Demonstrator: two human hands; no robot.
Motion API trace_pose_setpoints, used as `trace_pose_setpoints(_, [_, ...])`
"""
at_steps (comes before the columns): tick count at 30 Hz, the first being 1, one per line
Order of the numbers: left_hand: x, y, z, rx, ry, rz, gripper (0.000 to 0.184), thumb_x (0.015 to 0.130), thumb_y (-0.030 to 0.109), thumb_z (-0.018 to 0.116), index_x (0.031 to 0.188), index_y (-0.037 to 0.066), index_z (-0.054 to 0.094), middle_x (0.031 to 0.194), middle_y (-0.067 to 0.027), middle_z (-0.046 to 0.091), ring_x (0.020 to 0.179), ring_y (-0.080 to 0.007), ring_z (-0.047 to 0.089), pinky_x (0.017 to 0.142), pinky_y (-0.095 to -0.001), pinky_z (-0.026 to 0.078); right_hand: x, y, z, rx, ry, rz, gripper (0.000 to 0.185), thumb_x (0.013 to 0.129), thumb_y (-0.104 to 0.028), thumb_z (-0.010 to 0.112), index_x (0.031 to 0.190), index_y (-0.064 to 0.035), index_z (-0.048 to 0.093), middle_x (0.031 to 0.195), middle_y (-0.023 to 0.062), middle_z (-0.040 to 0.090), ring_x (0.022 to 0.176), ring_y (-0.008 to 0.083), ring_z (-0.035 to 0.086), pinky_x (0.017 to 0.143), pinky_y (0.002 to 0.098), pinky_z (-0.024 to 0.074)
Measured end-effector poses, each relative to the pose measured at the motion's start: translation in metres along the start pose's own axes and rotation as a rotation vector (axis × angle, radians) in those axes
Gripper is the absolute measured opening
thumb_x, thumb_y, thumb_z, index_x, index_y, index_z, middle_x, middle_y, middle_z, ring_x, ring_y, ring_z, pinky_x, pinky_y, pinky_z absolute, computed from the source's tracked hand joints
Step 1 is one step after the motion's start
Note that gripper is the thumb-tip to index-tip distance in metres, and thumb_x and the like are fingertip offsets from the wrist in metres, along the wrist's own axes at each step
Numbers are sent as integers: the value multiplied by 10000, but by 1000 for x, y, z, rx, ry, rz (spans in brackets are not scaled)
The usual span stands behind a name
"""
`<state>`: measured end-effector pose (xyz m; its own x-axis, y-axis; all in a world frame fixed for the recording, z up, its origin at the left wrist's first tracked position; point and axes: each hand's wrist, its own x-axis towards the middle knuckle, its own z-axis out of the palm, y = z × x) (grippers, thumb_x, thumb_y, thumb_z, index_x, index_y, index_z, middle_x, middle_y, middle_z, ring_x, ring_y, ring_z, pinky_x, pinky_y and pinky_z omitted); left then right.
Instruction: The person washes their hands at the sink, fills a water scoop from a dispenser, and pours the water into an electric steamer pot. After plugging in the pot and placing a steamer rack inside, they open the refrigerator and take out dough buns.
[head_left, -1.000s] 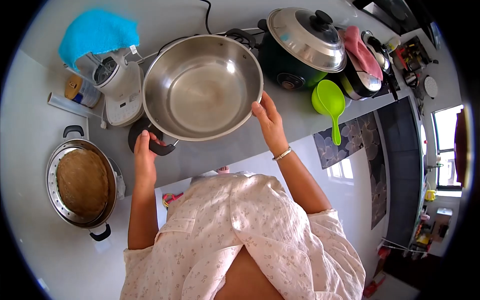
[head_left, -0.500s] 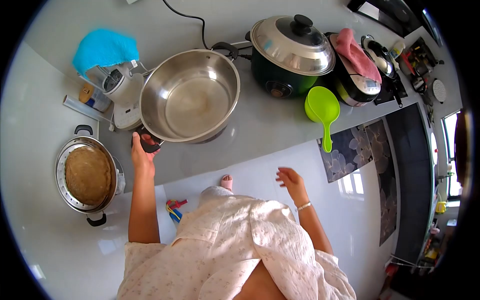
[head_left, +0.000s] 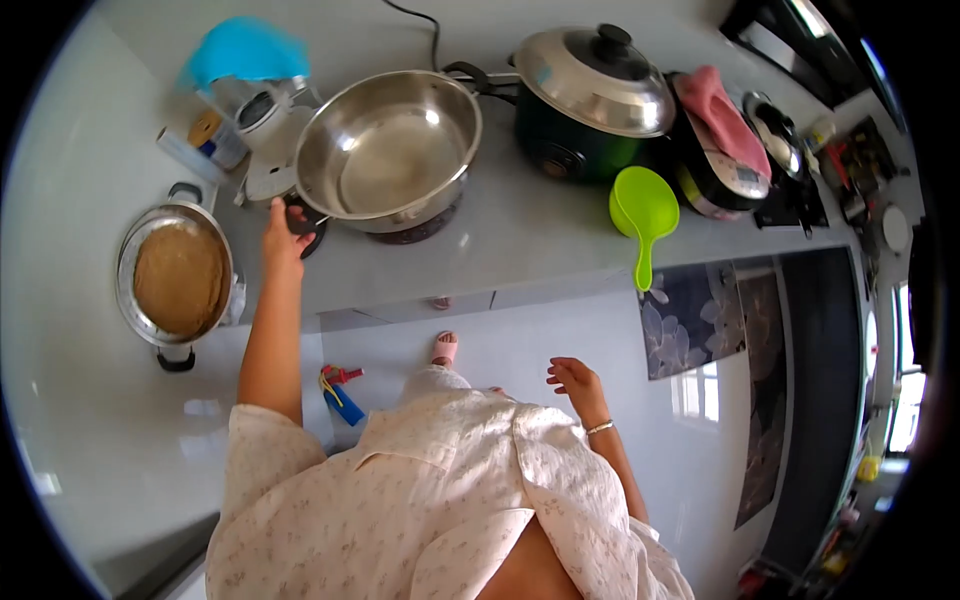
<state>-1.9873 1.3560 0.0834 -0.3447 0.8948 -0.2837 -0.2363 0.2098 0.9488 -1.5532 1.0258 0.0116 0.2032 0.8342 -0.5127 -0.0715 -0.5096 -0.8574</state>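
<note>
My left hand [head_left: 283,236] is closed around the near black handle [head_left: 304,228] of a wide stainless steel pot [head_left: 395,150]. The pot stands at the counter's left part, its inside bare and shiny. Beneath its near side shows a dark round base [head_left: 418,228]; I cannot tell whether the pot rests on it. My right hand [head_left: 577,382] hangs in the air in front of the counter, fingers slightly bent and apart, holding nothing. A green ladle-like water scoop [head_left: 645,205] lies at the counter edge, above and right of that hand.
A dark green electric cooker [head_left: 560,150] with a steel lid [head_left: 590,85] stands behind the scoop. Beside it is a rice cooker [head_left: 715,190] under a pink cloth [head_left: 722,122]. Left are a white appliance [head_left: 275,150] with a blue cover [head_left: 245,50] and a steamer pan [head_left: 128,262] holding a brown round mass [head_left: 182,275].
The view has tilted, so the counter things sit higher in it. More of the dark base shows under the pot. My left hand keeps its hold; the right stays free.
</note>
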Motion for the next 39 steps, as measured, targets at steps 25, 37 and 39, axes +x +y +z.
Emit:
trace_pose_setpoints(25, [-20, 11, 10, -17, -99, -25, 435, 928, 535, 486, 886, 113, 583, 809, -9, 588, 696, -120, 571, 562, -270, 456, 73, -84, 97, -305, -216, -208, 316, 956, -192, 544, 1217, -19, 581, 995, 78, 669, 878, 157, 657, 719, 272, 529])
trace_pose_setpoints(37, [-18, 14, 3, -6, -198, -28, 436, 955, 490, 451, 866, 87, 592, 789, -16, 557, 664, -118, 559, 576, -266, 458, 160, -127, 218, 181, -232, 9, 705, 908, -147, 554, 1469, 37, 169, 1214, 148, 531, 945, 247, 628, 763, 323, 514])
trace_pose_setpoints(39, [-19, 15, 3, -8, -225, -19, 435, 961, 478, 445, 868, 79, 591, 797, -22, 557, 666, -118, 560, 581, -270, 463, 166, -130, 229, 271, -209, 61, 756, 883, -133, 578, 1476, 33, 138, 1141, 131, 551, 865, 223, 615, 717, 322, 503])
